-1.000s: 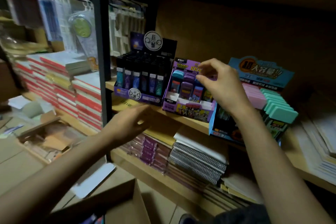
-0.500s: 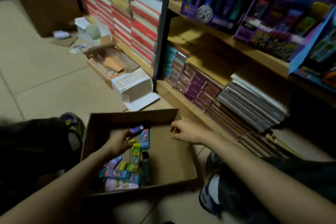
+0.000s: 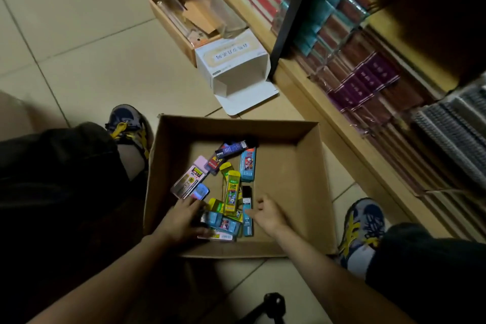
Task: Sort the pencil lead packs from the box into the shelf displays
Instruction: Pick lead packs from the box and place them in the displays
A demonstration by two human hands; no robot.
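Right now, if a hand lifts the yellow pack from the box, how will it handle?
Yellow pack: slim, flat, hard-looking case, so probably stiff and light. Its face looks glossy, so it may slip in a loose pinch. It seems to rest on other packs in the box, so lifting could shift them.

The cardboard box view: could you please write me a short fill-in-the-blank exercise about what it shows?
The cardboard box with the pencil lead packs stands on the tiled ____.
The left hand and the right hand both reach into the ____.
The person's shoes have ____ laces.
Missing words: floor; box; yellow.
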